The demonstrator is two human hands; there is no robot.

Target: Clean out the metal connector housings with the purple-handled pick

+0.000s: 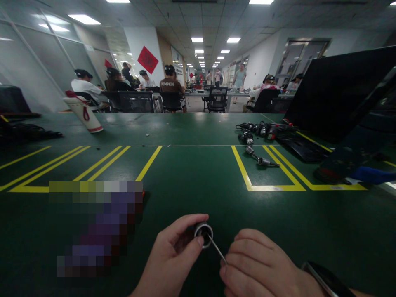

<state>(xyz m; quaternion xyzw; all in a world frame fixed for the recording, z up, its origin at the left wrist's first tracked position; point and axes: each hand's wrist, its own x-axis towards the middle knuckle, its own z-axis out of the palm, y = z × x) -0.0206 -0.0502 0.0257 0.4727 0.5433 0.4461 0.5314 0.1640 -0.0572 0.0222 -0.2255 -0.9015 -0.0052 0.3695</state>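
The cup-shaped metal fitting (203,229) is above the green desk (192,173), the tip of a thin metal rod (217,249) in its mouth. Your left hand (173,249) has its fingers gripping the fitting; your right hand (258,260), fingers curled, grasps the rod. Beyond, a white tumbler (85,112) stands leftward, contents hidden.

Open-plan office fitted with workbenches: glass partitions (40,62), ceiling light panels (197,40), office chairs (218,100), seated people (172,87), green surface (192,173) with yellow tape bays (276,188).
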